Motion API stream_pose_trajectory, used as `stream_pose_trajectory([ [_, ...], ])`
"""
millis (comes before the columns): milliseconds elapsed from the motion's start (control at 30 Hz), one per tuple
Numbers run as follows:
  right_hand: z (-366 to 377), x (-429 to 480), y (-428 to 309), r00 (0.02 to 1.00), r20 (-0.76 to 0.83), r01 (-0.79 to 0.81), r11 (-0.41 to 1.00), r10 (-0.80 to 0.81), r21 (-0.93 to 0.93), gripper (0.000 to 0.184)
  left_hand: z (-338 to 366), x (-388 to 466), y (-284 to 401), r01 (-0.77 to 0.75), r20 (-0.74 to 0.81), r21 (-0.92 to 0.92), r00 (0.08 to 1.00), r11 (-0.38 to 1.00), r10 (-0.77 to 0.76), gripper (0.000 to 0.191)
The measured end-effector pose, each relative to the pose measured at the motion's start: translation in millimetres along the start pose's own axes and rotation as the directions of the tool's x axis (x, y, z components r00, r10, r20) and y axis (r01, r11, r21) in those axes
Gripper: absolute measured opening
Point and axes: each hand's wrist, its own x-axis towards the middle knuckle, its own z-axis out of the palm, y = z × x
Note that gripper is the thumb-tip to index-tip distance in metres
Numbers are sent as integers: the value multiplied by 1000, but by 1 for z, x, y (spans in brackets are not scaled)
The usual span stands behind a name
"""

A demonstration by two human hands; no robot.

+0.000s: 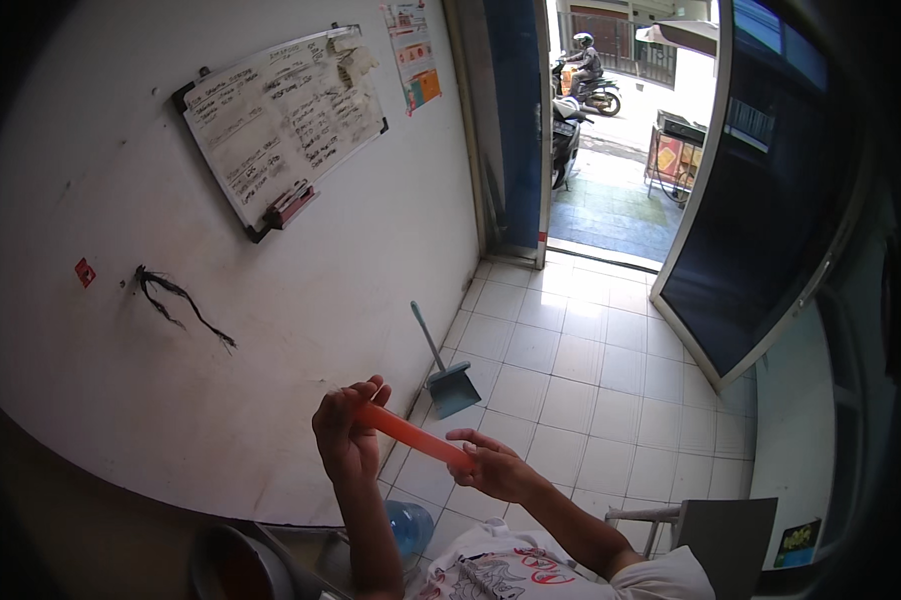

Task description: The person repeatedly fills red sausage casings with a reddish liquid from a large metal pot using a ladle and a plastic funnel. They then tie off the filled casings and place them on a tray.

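Note:
An orange, strip-like object point(414, 435), smooth and somewhat translucent, spans the gap between my two hands and slants down to the right. My left hand point(351, 427) grips its upper left end, fingers curled around it. At the lower right end, my right hand point(488, 465) pinches it between thumb and fingers. What the object is exactly, I cannot tell. Part of each end is hidden by the fingers.
A dustpan point(453, 388) with a long handle leans near the white wall. Below my left arm is a blue plastic water bottle point(409, 527). A grey chair point(726, 536) is at lower right. A glass door point(765, 187) opens onto a street with a motorcycle rider point(588, 64).

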Motion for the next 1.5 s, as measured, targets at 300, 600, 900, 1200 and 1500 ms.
stream_pose_trajectory([
  [300, 2, 120, 54, 999, -27, -42, 783, 33, -620, 44, -85, -35, 68, -274, -298, 267, 888, 924, 350, 21],
  [600, -5, 267, 127, 988, 19, -86, 648, 154, -757, 36, -183, 2, 118, -456, -503, 376, 630, 806, 591, 15],
  [900, 35, 428, 102, 841, -164, -26, -264, 515, -964, 47, -249, 49, 140, -423, -388, 427, 712, 799, 585, 23],
  [1200, 113, 545, 114, 845, 503, 522, 73, -183, -850, 67, -293, 105, 133, -311, -580, 345, 671, 885, 462, 30],
  [1500, 62, 522, 82, 869, 493, 492, -23, -46, -870, 31, -307, 172, 117, -153, -588, 194, 772, 969, 240, 30],
])
